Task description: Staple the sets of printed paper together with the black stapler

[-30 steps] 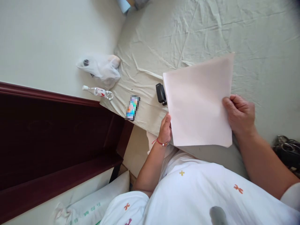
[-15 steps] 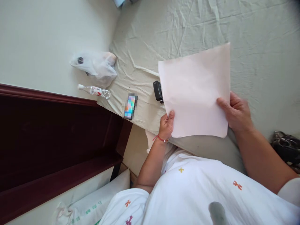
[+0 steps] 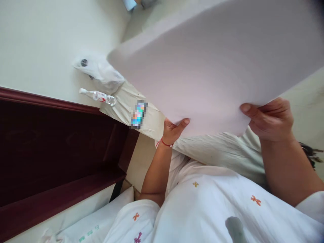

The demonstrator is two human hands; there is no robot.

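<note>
A large blank sheet of white paper [image 3: 207, 74] fills the upper right, raised toward the camera and hiding much of the bed behind it. Its near left corner is pinched by my left hand [image 3: 174, 130], thumb on top, a red string bracelet on the wrist. At the near right corner my right hand [image 3: 272, 118] grips the paper, thumb on top and fingers underneath. Whether there is one sheet or a few together I cannot tell.
A phone with a blurred screen [image 3: 138, 114] lies on the pale bedsheet [image 3: 121, 104]. Left of it are a clear bottle [image 3: 98, 96] and a white plastic bag [image 3: 101, 74] by the wall. Dark wooden furniture [image 3: 50, 141] stands at left; a dark tangled object [image 3: 310, 152] lies at right.
The paper has come up and closer to the camera, its far edge lifted. It now covers the black object that lay on the bed. My right hand has moved right and my left slightly left.
</note>
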